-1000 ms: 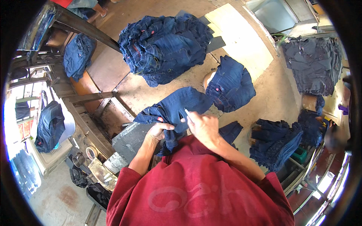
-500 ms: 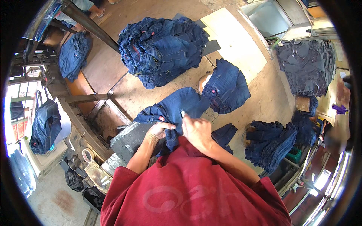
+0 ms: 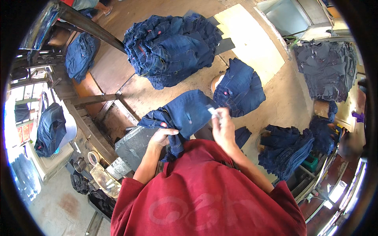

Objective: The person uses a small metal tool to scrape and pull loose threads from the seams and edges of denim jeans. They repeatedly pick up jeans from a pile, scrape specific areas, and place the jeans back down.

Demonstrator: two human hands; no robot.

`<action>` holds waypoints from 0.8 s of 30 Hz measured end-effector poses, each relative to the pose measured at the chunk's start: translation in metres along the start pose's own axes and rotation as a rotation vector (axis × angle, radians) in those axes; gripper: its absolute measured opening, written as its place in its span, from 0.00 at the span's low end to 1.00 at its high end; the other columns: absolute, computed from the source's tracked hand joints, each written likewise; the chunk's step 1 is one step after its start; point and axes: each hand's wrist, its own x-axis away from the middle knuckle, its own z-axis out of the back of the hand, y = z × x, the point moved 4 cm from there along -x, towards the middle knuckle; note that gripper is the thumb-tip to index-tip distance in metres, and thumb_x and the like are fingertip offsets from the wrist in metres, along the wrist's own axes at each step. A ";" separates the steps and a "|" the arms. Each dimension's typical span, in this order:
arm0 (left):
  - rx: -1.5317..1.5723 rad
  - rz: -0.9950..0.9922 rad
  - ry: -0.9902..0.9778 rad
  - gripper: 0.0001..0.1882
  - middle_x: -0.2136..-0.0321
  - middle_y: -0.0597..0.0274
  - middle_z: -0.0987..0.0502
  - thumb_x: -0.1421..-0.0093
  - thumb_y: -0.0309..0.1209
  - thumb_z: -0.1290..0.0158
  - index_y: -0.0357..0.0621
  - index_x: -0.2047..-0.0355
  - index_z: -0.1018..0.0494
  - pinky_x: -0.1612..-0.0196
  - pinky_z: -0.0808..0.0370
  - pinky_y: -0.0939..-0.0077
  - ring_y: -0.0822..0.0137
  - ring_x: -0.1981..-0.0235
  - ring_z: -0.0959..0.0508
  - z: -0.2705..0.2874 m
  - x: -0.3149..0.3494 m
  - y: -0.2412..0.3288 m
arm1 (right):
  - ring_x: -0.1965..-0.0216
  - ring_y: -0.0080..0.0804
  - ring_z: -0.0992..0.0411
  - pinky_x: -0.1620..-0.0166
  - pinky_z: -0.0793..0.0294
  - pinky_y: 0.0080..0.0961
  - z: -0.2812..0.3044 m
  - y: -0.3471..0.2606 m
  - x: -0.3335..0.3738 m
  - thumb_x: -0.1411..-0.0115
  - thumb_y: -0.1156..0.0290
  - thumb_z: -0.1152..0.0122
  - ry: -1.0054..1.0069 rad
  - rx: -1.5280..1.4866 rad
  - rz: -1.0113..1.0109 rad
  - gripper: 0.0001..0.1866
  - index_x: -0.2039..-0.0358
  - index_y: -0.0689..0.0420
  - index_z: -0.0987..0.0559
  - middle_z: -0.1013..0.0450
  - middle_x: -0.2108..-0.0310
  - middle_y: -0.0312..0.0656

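Across a dark board [image 3: 136,145] in front of me lies a blue denim garment [image 3: 187,106], its surface smooth at the far end and bunched near my body. My left hand [image 3: 163,137] is closed on the bunched edge, close to a small red tag. Raised over the garment's right side, my right hand [image 3: 223,128] pinches a small white piece [image 3: 213,111]; blur hides its exact kind. A small mark shows on the denim between my hands.
Beyond is a large pile of jeans [image 3: 169,51], with a smaller folded denim stack [image 3: 240,88] to its right. More denim [image 3: 285,151] hangs at right, below dark grey garments [image 3: 327,70]. A tape roll [image 3: 93,158] sits at left beside a wooden beam [image 3: 88,133].
My right hand has lifted off the middle of the garment and moved right with the white piece, uncovering the mark. My left hand keeps its grip on the denim.
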 end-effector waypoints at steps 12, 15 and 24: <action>-1.152 0.363 0.213 0.54 0.33 0.52 0.23 0.50 0.48 0.19 0.39 0.28 0.31 0.26 0.34 0.61 0.59 0.32 0.26 0.005 0.121 0.007 | 0.87 0.18 0.42 0.84 0.49 0.26 -0.049 0.153 -0.138 0.42 0.54 0.16 -0.031 -0.813 -0.771 0.26 0.79 0.44 0.30 0.37 0.84 0.25; -1.254 0.137 0.114 0.41 0.34 0.56 0.22 0.36 0.49 0.29 0.39 0.31 0.27 0.26 0.36 0.62 0.59 0.33 0.27 -0.058 0.042 0.010 | 0.88 0.17 0.45 0.84 0.50 0.24 -0.017 0.160 -0.225 0.38 0.57 0.19 0.154 -0.951 -0.682 0.23 0.75 0.44 0.30 0.39 0.84 0.24; 0.083 -0.376 0.231 0.24 0.43 0.62 0.17 0.22 0.49 0.46 0.49 0.34 0.30 0.43 0.18 0.47 0.59 0.44 0.16 -0.124 -0.088 0.035 | 0.74 0.29 0.27 0.69 0.26 0.35 0.027 0.060 -0.160 0.32 0.51 0.27 -0.099 -0.100 0.141 0.22 0.61 0.57 0.24 0.28 0.77 0.36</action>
